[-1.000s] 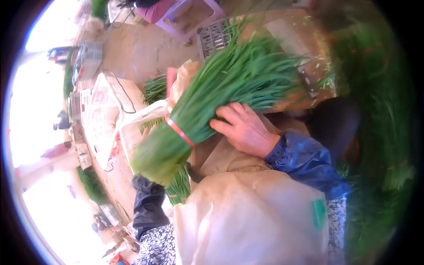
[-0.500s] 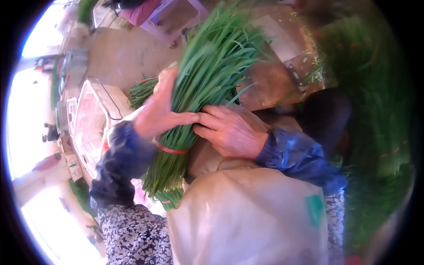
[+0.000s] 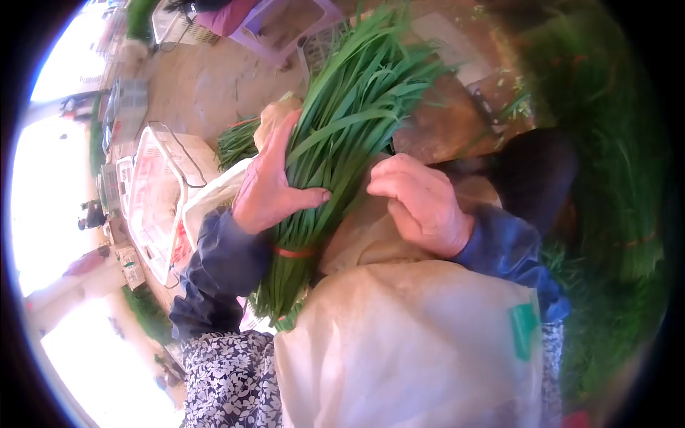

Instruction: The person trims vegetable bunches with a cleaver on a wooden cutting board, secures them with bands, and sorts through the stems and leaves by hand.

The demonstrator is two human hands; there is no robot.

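Observation:
A long bunch of garlic chives [image 3: 349, 143] lies slanted across my lap, leaf tips toward the upper right. A red band [image 3: 296, 252] ties it near the stem end. My left hand [image 3: 275, 189] grips the bunch from the left, its thumb across the front and its other fingers partly hidden behind. Just right of the bunch, my right hand [image 3: 421, 207] has its fingers curled together, apart from the leaves. Whatever is between those fingertips, if anything, cannot be made out. A pale apron [image 3: 407, 342] covers my lap below.
At left stands a white plastic basket [image 3: 153, 207]. Another tied green bunch [image 3: 239, 143] lies behind my left hand. A purple stool [image 3: 285, 32] is at the top, beside part of another person [image 3: 225, 18]. Heaped greens [image 3: 606, 178] fill the right side, blurred; a brown board [image 3: 442, 125] lies beyond.
My right hand has come off the bunch and moved slightly right, its fingers curling in. My left hand keeps its hold. The whole view has shifted a little.

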